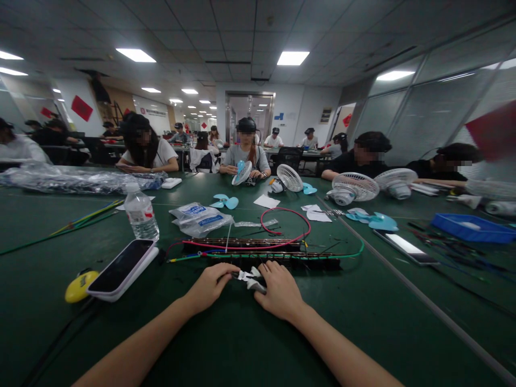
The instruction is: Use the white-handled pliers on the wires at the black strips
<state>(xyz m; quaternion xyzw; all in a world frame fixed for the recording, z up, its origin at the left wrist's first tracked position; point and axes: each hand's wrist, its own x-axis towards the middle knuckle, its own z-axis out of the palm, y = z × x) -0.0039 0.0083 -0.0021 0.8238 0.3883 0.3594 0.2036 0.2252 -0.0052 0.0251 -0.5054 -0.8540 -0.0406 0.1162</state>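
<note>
My left hand (209, 286) and my right hand (279, 290) rest on the green table (242, 333), fingers curled, meeting over a small pair of pliers with white handles (250, 278). The right hand grips the pliers; the left hand pinches something at their tip, too small to name. Just beyond lie two long dark terminal strips (258, 252) with red (286, 223), green and blue wires running along and looping off them.
A phone on a white power bank (123, 267) and a yellow object (79, 286) lie at left, a water bottle (141, 214) and plastic bags (199, 217) behind. Another phone (405, 247) and a blue tray (471, 228) sit right. Several people work on small fans (355, 187) across the table.
</note>
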